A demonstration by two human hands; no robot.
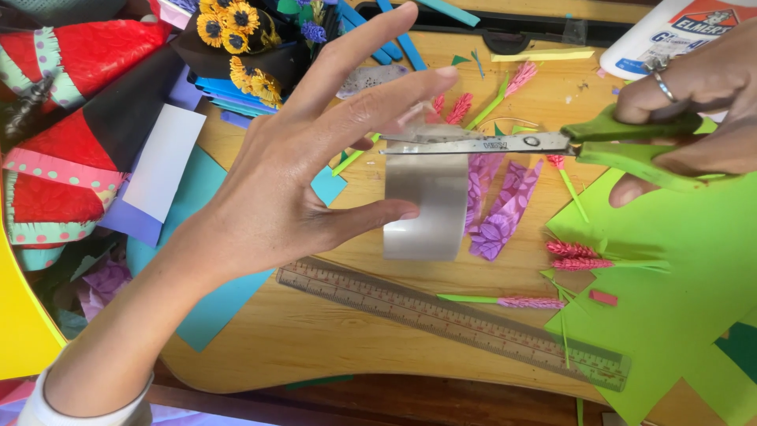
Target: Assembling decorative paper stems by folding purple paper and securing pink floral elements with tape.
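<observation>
My left hand [303,158] holds a roll of clear tape [424,205] above the wooden table [331,331], thumb under the roll and fingers spread over its top. A strip of tape is pulled up near my fingertips. My right hand [694,87], a ring on one finger, grips green-handled scissors [552,144]. Their closed blades lie across the top of the roll, touching the pulled strip.
A clear ruler [449,319] lies at the front. Green paper sheets [678,268], pink paper flower stems [576,256], purple patterned strips [505,205], a glue bottle [670,31] and paper flower bouquets [95,95] surround the work spot.
</observation>
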